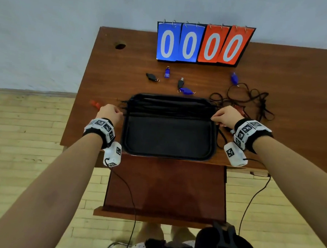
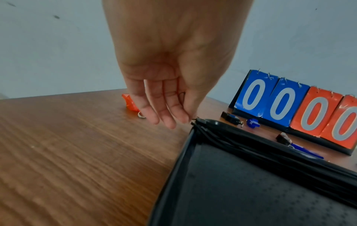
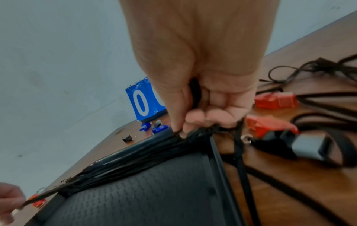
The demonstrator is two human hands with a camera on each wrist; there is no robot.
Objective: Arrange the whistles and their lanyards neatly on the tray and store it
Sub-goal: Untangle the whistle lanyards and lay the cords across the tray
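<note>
A black tray lies in the middle of the wooden desk. Several black lanyards lie straight across its far half. My left hand is at the tray's left edge and my right hand at its right edge. Each pinches one end of a lanyard stretched between them across the tray. In the right wrist view my curled fingers grip the cord ends over the tray corner. Loose blue whistles and black whistles lie beyond the tray. A red whistle lies behind my left hand.
A flip scoreboard showing zeros stands at the desk's back. A tangle of black lanyards with red whistles and a black-and-grey whistle lies right of the tray. The desk's front edge runs just below the tray.
</note>
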